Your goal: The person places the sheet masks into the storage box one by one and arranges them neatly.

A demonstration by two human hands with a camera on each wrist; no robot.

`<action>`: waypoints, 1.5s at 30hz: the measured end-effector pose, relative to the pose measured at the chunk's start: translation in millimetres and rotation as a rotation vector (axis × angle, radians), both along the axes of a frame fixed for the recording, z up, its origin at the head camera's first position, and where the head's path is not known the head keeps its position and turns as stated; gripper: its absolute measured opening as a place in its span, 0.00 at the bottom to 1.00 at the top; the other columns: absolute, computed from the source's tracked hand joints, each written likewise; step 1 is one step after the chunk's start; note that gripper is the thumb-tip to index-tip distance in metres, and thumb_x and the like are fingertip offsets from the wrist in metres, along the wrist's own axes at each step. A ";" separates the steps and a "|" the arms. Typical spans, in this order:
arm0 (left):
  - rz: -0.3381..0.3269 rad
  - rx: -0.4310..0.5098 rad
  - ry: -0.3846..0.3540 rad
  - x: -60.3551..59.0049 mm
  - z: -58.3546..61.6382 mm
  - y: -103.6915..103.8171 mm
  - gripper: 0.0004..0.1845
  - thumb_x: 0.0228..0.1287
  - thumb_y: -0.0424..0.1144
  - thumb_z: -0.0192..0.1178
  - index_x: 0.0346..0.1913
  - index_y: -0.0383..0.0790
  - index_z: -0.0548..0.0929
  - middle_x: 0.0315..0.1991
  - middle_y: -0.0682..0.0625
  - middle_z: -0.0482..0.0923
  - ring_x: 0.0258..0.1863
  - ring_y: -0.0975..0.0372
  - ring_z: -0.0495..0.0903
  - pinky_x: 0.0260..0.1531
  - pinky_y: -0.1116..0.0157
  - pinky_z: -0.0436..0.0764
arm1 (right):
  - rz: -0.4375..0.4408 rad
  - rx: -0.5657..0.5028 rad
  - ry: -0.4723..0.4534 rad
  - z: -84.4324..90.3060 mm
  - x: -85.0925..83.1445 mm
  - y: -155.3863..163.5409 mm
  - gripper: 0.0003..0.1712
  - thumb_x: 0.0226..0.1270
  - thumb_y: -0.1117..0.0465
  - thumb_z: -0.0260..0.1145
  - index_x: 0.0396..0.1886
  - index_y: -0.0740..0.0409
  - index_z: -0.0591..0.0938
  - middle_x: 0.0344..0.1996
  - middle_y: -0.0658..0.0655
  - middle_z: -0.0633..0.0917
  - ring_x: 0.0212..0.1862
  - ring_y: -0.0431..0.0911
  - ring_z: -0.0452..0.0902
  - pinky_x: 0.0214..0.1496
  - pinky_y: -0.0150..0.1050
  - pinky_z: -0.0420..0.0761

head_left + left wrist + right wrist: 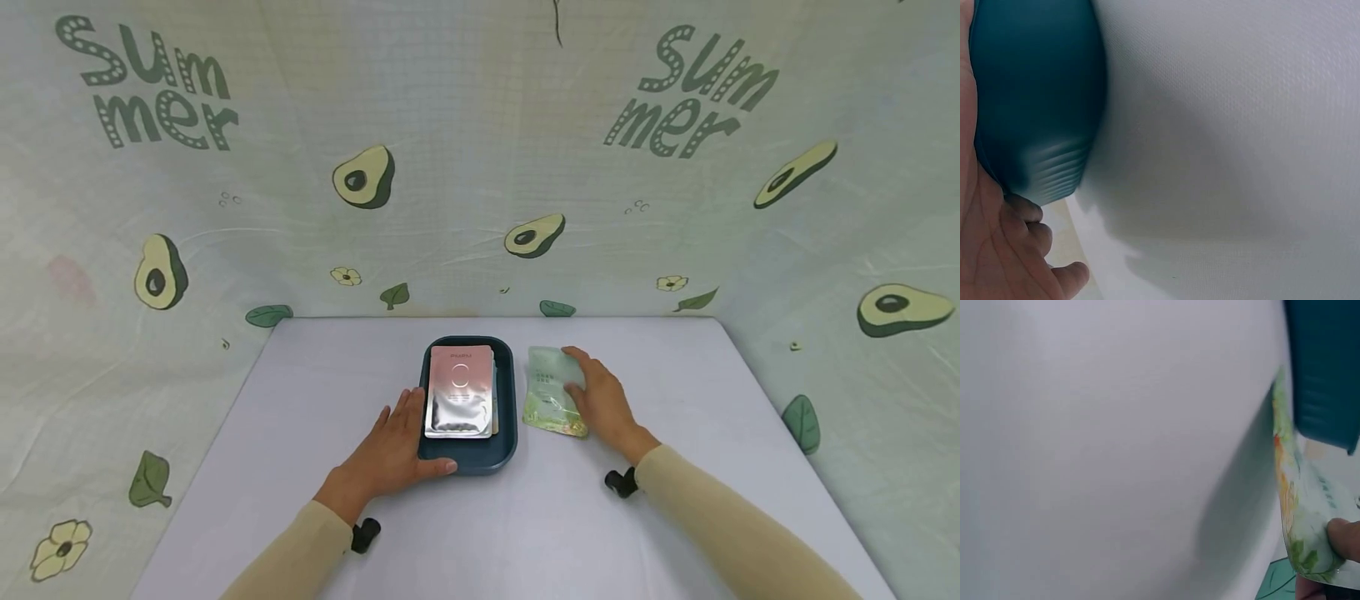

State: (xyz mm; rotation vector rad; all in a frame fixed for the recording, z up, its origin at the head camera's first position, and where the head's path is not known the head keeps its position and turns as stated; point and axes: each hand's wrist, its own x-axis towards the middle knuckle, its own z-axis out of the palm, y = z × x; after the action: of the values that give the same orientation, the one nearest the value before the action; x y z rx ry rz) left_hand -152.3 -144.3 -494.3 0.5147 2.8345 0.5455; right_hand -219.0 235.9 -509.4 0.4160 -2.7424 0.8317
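In the head view a dark teal tray (468,460) stands on the table, with a pink-and-silver sheet mask packet (460,390) on top of others in it. My left hand (392,450) rests against the tray's left side, its fingers extended and its thumb over the near left corner. Right of the tray is a light green sheet mask packet (553,387) with a leafy print. My right hand (606,407) pinches its right edge. The right wrist view shows the thumb (1344,537) on the packet's face and that edge lifted, bending the packet.
A white table (337,358) carries the tray and packets. Behind and beside it hangs a pale cloth (450,100) printed with avocados, leaves and lettering. A small black device (366,535) sits at the left wrist and a similar device (621,482) at the right.
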 end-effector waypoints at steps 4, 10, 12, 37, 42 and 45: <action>0.003 -0.008 -0.003 -0.9 -1.7 -0.1 0.75 0.55 0.86 0.55 0.85 0.33 0.40 0.86 0.37 0.45 0.87 0.47 0.41 0.82 0.40 0.51 | -0.045 -0.124 -0.103 7.2 -5.5 -0.4 0.28 0.73 0.63 0.72 0.70 0.56 0.78 0.59 0.72 0.86 0.59 0.64 0.86 0.62 0.62 0.83; 0.003 -0.025 -0.013 -1.5 -0.8 0.4 0.75 0.55 0.86 0.55 0.86 0.33 0.39 0.87 0.37 0.42 0.87 0.46 0.39 0.82 0.40 0.50 | -0.115 -0.250 -0.274 20.5 -8.8 -0.6 0.25 0.74 0.60 0.72 0.68 0.56 0.80 0.54 0.71 0.87 0.48 0.59 0.85 0.46 0.50 0.84; 0.004 -0.036 -0.014 -1.4 0.1 0.7 0.75 0.55 0.87 0.54 0.86 0.33 0.39 0.87 0.37 0.40 0.87 0.46 0.38 0.82 0.40 0.50 | -0.118 -0.256 -0.291 22.7 -10.2 -0.2 0.25 0.73 0.61 0.72 0.68 0.56 0.80 0.47 0.69 0.87 0.41 0.54 0.80 0.41 0.43 0.78; -0.005 -0.045 0.001 -1.9 4.0 0.8 0.73 0.58 0.82 0.59 0.85 0.32 0.39 0.87 0.36 0.39 0.87 0.46 0.38 0.82 0.42 0.51 | -0.127 -0.321 -0.327 41.2 -17.5 4.6 0.25 0.73 0.62 0.71 0.67 0.54 0.76 0.35 0.60 0.81 0.34 0.47 0.72 0.33 0.37 0.70; -0.002 -0.035 0.000 -1.6 4.2 1.2 0.72 0.58 0.81 0.60 0.85 0.32 0.40 0.87 0.36 0.39 0.87 0.46 0.38 0.82 0.42 0.52 | -0.122 -0.318 -0.309 45.9 -18.9 3.8 0.26 0.73 0.63 0.72 0.67 0.55 0.75 0.33 0.56 0.75 0.34 0.48 0.67 0.32 0.37 0.66; -0.007 -0.034 0.005 -1.6 4.4 1.3 0.73 0.58 0.83 0.58 0.85 0.32 0.40 0.87 0.36 0.40 0.87 0.45 0.39 0.82 0.41 0.52 | -0.108 -0.328 -0.315 49.3 -19.0 2.2 0.26 0.73 0.63 0.72 0.67 0.56 0.75 0.36 0.58 0.81 0.34 0.48 0.69 0.32 0.36 0.68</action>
State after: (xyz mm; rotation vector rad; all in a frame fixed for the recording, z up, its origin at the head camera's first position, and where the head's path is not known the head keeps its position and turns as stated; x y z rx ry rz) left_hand -154.0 -143.0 -489.8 0.5198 2.8401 0.4953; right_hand -238.0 238.0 -460.1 0.0750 -2.7913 1.3903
